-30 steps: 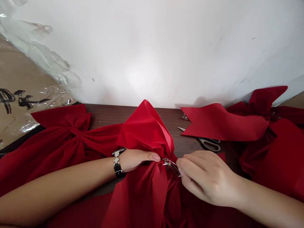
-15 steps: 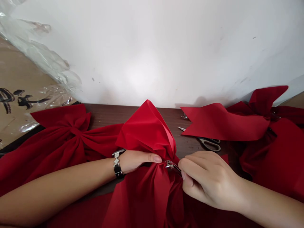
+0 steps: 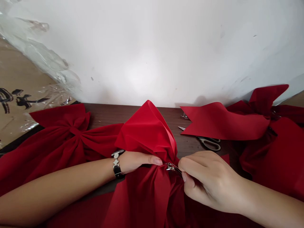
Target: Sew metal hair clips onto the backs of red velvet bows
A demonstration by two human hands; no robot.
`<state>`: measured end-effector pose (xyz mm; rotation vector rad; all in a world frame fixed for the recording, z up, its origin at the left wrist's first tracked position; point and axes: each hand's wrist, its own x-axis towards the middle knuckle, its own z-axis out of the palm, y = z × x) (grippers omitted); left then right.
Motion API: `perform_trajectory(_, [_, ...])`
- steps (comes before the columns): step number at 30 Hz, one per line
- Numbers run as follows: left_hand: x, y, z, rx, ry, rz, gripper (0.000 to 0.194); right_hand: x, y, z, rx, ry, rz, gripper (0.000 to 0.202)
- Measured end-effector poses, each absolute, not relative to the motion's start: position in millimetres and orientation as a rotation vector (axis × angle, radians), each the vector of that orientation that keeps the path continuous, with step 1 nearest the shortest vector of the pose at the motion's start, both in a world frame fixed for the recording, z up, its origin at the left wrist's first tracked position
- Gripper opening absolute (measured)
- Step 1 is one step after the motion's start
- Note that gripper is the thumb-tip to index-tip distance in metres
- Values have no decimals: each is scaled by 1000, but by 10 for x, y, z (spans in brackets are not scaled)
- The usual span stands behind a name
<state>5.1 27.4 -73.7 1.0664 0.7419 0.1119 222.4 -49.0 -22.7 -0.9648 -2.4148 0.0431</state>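
Note:
My left hand (image 3: 137, 162), with a watch at the wrist, grips the gathered middle of a red fabric bow (image 3: 149, 133). Its thumb lies across the front of the pleats, and the other fingers are hidden behind the cloth. At the right of that gather is a small silver metal clip (image 3: 170, 166) with a dark strip running from it. My right hand (image 3: 211, 180) pinches the dark strip between thumb and curled forefinger, close against the bow. The bow's loop stands up above my hands and its tails hang below them.
A second red bow (image 3: 76, 131) lies at the left. Another red bow (image 3: 258, 114) with a notched tail rests at the right, partly over scissors (image 3: 210, 144). Behind the brown table (image 3: 106, 114) rises a white wall (image 3: 147, 57). A plastic-wrapped cardboard box (image 3: 16, 79) stands far left.
The metal clip has turned slightly in my right fingers and sits a touch lower. My left hand keeps its hold on the gathered cloth.

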Motion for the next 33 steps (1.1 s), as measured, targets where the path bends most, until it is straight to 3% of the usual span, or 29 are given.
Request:
perform_trajectory(11, [43,265,-780,1077,839,162,56,2230,-480,-260,-1000,-2393,34,20])
perform_trajectory(27, [55,229,-718,1226,921,231,46,2200,-471,-263,-1045,-2379,-57,22])
perform_trajectory(33, [134,216,-703,1334,795,651,42,2178,-439,-322,-1075,-2370,-7,21])
